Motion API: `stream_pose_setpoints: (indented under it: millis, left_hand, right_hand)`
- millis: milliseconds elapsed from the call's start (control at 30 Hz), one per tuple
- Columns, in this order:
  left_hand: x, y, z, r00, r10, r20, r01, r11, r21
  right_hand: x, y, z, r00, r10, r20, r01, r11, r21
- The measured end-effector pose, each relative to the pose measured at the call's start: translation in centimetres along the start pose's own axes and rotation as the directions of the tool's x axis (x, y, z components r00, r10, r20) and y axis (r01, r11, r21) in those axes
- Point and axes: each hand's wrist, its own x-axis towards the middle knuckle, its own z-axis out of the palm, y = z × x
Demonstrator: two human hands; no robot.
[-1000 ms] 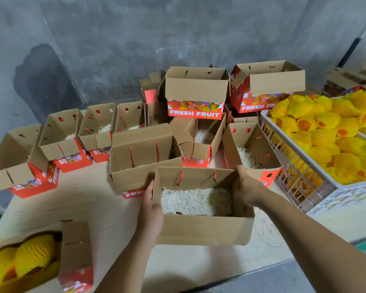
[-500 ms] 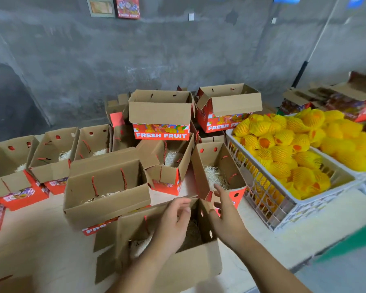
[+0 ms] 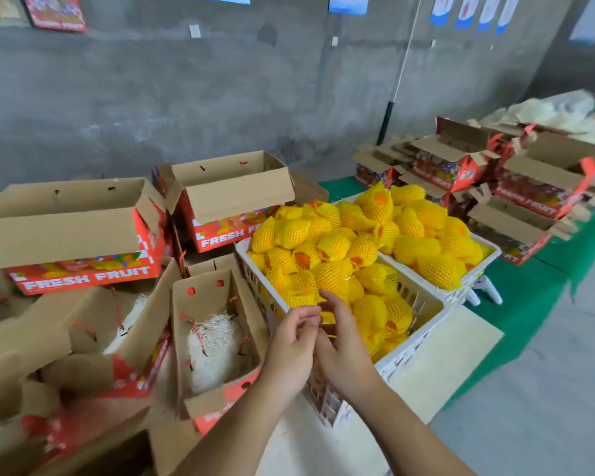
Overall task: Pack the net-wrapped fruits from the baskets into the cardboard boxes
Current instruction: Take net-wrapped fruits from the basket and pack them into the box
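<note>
Both hands left the box; left hand and right hand grips loose over basket.

Net-wrapped fruits fill the basket, right of the open box; hands meet before it.

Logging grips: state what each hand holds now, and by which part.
Both the left hand and right hand reach over the near basket edge at yellow netting; an actual grip cannot be told.
</note>
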Motion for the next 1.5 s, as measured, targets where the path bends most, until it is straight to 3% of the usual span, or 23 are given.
stream_pose_setpoints:
  millis: [133,267,300,367,400,467,667,767,900,967,1067,1200,1267,1333,1400,1467,1500]
  left_hand:
    - [5.7,-1.0,6.0,0.999,0.011,-0.052,-0.009,0.999,0.044]
    - [11.4,-2.6,9.3,0.993,0.11,-0.031,-0.094,0.942,0.321]
    - [12.3,-3.4,9.2,0.981,0.19,-0.034,-0.154,0.877,0.456]
    - [12.9,-4.9,7.7,0.964,0.266,0.015,-0.185,0.626,0.757]
    - [13.1,-5.4,7.2,0.971,0.232,0.06,-0.173,0.506,0.845]
    - [13.5,-5.9,7.1,0.986,0.161,0.031,-0.093,0.392,0.915]
    - [13.4,-5.5,6.9,0.964,0.262,-0.05,-0.108,0.556,0.824]
    - [13.0,-5.2,6.6,0.953,0.287,-0.1,-0.114,0.643,0.758]
    - [12.9,-5.1,6.8,0.938,0.334,-0.097,-0.155,0.651,0.743]
    - [12.9,-5.2,6.7,0.945,0.31,-0.104,-0.143,0.678,0.721]
    - [13.0,-5.0,6.6,0.95,0.273,-0.148,-0.108,0.736,0.668]
    - [12.6,-4.7,6.6,0.944,0.259,-0.203,-0.089,0.794,0.601]
    - [11.8,-4.5,7.3,0.952,0.286,-0.108,-0.163,0.775,0.611]
    - [11.1,-4.4,8.4,0.974,0.224,-0.04,-0.183,0.876,0.447]
    - [10.2,-4.3,9.4,0.974,0.155,-0.164,-0.122,0.973,0.194]
    - [9.4,-4.1,9.8,0.92,0.105,-0.376,-0.07,0.992,0.105]
    - [9.2,-4.0,9.6,0.887,0.005,-0.461,-0.015,1.0,-0.018]
  right_hand:
    - [5.7,4.3,-4.8,0.999,0.018,0.038,-0.017,1.0,-0.019]
    - [11.6,8.4,-9.0,0.993,0.048,0.11,-0.04,0.996,-0.074]
    - [12.8,9.2,-9.7,0.99,0.057,0.132,-0.043,0.994,-0.103]
    - [14.4,9.8,-10.3,0.984,0.065,0.169,-0.037,0.985,-0.168]
    - [15.3,10.3,-10.5,0.98,0.07,0.185,-0.029,0.976,-0.216]
    - [17.4,11.6,-10.8,0.978,0.078,0.193,-0.009,0.943,-0.332]
    - [22.5,13.4,-10.2,0.995,0.026,0.098,0.04,0.784,-0.619]
    - [24.3,14.1,-9.7,0.988,0.044,0.145,0.081,0.658,-0.748]
    - [25.4,14.9,-9.4,0.99,0.051,0.132,0.095,0.452,-0.887]
    - [25.9,14.5,-9.9,0.993,0.051,0.107,0.075,0.426,-0.902]
    - [24.6,13.9,-11.3,0.996,0.012,0.083,0.063,0.551,-0.832]
    - [20.2,12.7,-11.8,0.998,-0.05,-0.033,0.03,0.89,-0.456]
    - [18.2,11.8,-11.1,0.998,0.047,0.042,-0.033,0.956,-0.293]
    - [16.8,11.2,-10.3,0.968,0.086,0.238,-0.038,0.98,-0.197]
    - [16.4,10.3,-9.7,0.933,0.067,0.354,-0.059,0.998,-0.032]
    - [17.1,9.5,-9.5,0.955,0.017,0.295,-0.058,0.99,0.129]
    - [18.0,9.4,-9.3,0.974,-0.023,0.224,-0.005,0.992,0.123]
